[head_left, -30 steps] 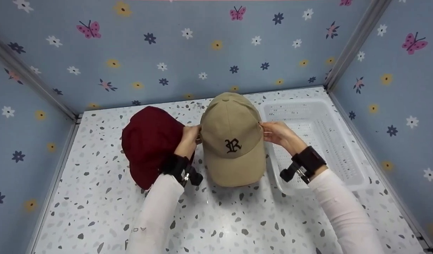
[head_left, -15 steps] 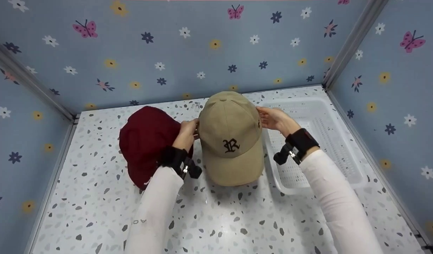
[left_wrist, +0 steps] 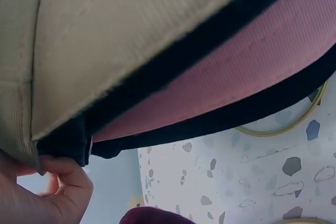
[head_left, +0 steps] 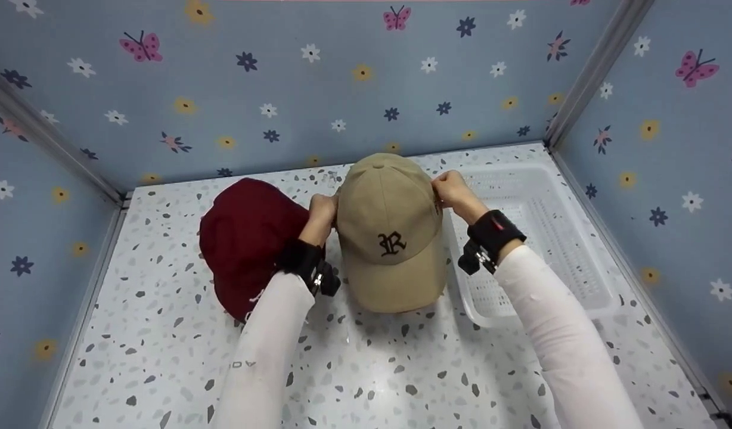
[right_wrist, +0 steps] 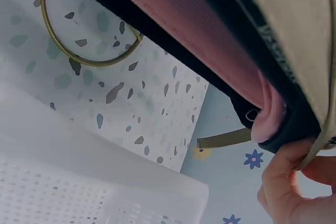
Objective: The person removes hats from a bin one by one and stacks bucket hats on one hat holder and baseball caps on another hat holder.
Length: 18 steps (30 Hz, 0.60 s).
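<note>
A beige baseball cap [head_left: 384, 208] with a black letter on its front is held up at the middle, brim towards me. My left hand [head_left: 323, 210] pinches its left edge between thumb and fingers, as the left wrist view shows. On the opposite side, my right hand [head_left: 455, 189] pinches the right edge. Pink fabric [left_wrist: 226, 82] between dark bands shows beneath the beige edge; I cannot tell whether it is lining or another cap. A beige strap [right_wrist: 226, 139] hangs loose behind. Left of my left hand sits a maroon cap [head_left: 247, 232], partly covered by my wrist.
A white perforated plastic basket [head_left: 601, 286] stands to the right. Below the beige cap, a thin brass-coloured ring [right_wrist: 89, 62] lies on the speckled tabletop [head_left: 354, 381]. Blue flowered panels [head_left: 318, 89] close off the back and both sides.
My right hand has slid farther back along the beige cap's right edge, and its fingers have closed into a pinch. The left hand has shifted slightly back. The caps stay nearly in place.
</note>
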{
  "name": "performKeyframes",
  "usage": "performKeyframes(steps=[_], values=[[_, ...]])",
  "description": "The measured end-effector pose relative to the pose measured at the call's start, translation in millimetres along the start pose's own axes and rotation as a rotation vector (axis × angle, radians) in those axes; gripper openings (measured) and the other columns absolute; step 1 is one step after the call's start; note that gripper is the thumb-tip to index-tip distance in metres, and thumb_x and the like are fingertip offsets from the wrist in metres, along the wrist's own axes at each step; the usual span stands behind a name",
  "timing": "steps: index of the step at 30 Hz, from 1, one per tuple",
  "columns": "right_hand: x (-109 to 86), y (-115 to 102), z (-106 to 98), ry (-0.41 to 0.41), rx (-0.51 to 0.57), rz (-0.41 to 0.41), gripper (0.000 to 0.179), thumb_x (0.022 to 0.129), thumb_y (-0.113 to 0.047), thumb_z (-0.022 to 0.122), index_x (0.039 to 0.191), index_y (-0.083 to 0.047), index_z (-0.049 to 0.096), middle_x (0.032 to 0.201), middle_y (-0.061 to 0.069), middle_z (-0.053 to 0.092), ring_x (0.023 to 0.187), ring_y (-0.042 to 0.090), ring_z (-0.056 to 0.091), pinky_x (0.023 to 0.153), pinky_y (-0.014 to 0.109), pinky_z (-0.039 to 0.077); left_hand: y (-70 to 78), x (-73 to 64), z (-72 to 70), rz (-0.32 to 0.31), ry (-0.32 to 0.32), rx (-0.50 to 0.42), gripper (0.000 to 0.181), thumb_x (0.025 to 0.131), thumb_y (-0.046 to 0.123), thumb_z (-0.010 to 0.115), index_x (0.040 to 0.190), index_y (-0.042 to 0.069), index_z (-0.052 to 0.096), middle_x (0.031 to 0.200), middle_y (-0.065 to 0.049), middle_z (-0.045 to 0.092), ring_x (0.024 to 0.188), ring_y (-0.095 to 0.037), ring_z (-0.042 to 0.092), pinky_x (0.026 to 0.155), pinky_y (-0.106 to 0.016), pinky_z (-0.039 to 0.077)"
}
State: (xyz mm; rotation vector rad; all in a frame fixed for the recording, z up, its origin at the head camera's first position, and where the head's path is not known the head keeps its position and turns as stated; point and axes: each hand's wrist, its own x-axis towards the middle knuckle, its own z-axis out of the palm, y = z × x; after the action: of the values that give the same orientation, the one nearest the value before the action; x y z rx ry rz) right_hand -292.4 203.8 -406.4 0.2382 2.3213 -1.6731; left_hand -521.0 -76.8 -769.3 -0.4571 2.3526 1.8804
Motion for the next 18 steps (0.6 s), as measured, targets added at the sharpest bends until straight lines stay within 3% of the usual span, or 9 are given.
performKeyframes(steps=[1,3,5,10,11,12,14,17,18], values=[[0.3,0,1,0.004,-0.006,0.004,0.038,0.081,0.005,0.036,0.047,-0.012,0.035,0.045,-0.006,0.034,0.043,0.005,0.037,0.043,0.019,0.040,-1.9,2.9,1.3,-0.062,0.053,-0.132,0.040,0.063,0.038,0.075,0.064,0.009,0.047,0.057,-0.002,0.044,0.042,-0.021,0.042,0.033,-0.042,0.037],[1.1,0,2,0.001,-0.003,0.025,0.039,0.080,0.006,0.036,0.046,-0.013,0.034,0.044,-0.006,0.033,0.043,0.005,0.037,0.042,0.019,0.039,2.4,-4.0,0.0,-0.076,0.061,-0.108,0.037,0.064,0.039,0.072,0.071,0.009,0.052,0.063,-0.003,0.048,0.044,-0.022,0.046,0.034,-0.043,0.039],[1.8,0,2,-0.001,0.019,0.054,0.040,0.079,0.006,0.036,0.045,-0.014,0.032,0.043,-0.006,0.032,0.042,0.005,0.036,0.043,0.019,0.037,18.6,-27.4,-4.6,-0.096,0.043,-0.092,0.031,0.070,0.035,0.065,0.079,0.008,0.052,0.070,-0.005,0.050,0.047,-0.022,0.048,0.036,-0.044,0.042],[4.8,5,5,-0.009,0.036,0.085,0.039,0.077,0.007,0.033,0.045,-0.014,0.027,0.043,-0.006,0.029,0.041,0.007,0.033,0.042,0.019,0.032,79.9,-112.6,-18.3,-0.129,-0.008,-0.078,0.020,0.072,0.020,0.053,0.084,0.005,0.049,0.072,-0.008,0.046,0.044,-0.021,0.045,0.036,-0.039,0.043],[4.2,5,5,-0.015,0.039,0.083,0.038,0.077,0.008,0.032,0.045,-0.013,0.028,0.044,-0.005,0.030,0.041,0.007,0.034,0.041,0.020,0.032,80.9,-115.2,-17.6,-0.134,-0.004,-0.069,0.021,0.070,0.019,0.053,0.085,0.005,0.049,0.073,-0.008,0.046,0.045,-0.020,0.045,0.036,-0.038,0.043],[0.9,3,6,-0.013,0.028,0.083,0.038,0.077,0.008,0.031,0.046,-0.013,0.027,0.045,-0.005,0.031,0.041,0.007,0.034,0.041,0.020,0.031,79.2,-114.4,-16.6,-0.135,0.004,-0.057,0.023,0.068,0.019,0.054,0.085,0.005,0.049,0.073,-0.008,0.046,0.045,-0.020,0.044,0.036,-0.037,0.043],[3.2,4,8,0.006,0.000,0.092,0.037,0.077,0.010,0.031,0.047,-0.012,0.026,0.046,-0.004,0.030,0.042,0.007,0.033,0.040,0.020,0.031,63.7,-96.8,-11.4,-0.118,0.021,-0.011,0.024,0.066,0.021,0.056,0.083,0.004,0.050,0.071,-0.008,0.047,0.046,-0.021,0.045,0.035,-0.037,0.042],[8.0,9,6,-0.018,0.016,0.101,0.034,0.076,0.010,0.030,0.050,-0.010,0.027,0.048,-0.001,0.030,0.041,0.010,0.032,0.038,0.023,0.029,20.6,-45.1,1.4,-0.078,0.052,0.060,0.027,0.066,0.028,0.061,0.081,0.005,0.055,0.072,-0.009,0.053,0.053,-0.022,0.051,0.039,-0.040,0.046],[21.5,21,5,-0.023,0.031,0.077,0.033,0.075,0.010,0.031,0.049,-0.010,0.028,0.047,-0.001,0.030,0.040,0.010,0.032,0.036,0.023,0.029,12.1,-34.6,4.2,-0.067,0.063,0.081,0.027,0.066,0.029,0.062,0.078,0.005,0.056,0.071,-0.010,0.054,0.052,-0.023,0.052,0.039,-0.041,0.046]])
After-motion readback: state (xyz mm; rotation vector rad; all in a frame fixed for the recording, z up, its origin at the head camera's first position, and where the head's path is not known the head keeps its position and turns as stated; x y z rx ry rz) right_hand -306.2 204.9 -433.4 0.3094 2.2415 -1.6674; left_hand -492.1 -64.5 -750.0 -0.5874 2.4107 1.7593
